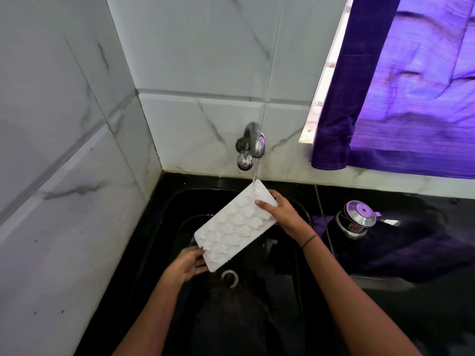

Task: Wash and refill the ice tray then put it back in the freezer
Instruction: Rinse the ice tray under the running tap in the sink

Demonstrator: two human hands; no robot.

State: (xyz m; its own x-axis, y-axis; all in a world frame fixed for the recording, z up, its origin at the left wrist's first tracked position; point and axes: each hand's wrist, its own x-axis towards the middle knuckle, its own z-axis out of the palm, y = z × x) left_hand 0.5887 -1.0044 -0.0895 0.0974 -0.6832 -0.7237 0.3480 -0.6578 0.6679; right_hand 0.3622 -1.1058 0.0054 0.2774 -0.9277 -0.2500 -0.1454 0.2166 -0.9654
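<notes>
A white ice tray [234,227] with several small moulded cells hangs tilted over the black sink [169,219], its far corner raised under the tap. My left hand [189,263] grips its near lower corner from below. My right hand [279,213] holds the far right edge, thumb on top. A thin stream of water [255,173] runs from the chrome wall tap [253,143] onto the tray's upper corner. The sink drain [229,278] shows below the tray.
White marble-look tiled walls close in on the left and behind. A dark bottle with a steel cap [356,222] stands on the black counter [411,253] to the right. A purple curtain [411,86] hangs over the window at upper right.
</notes>
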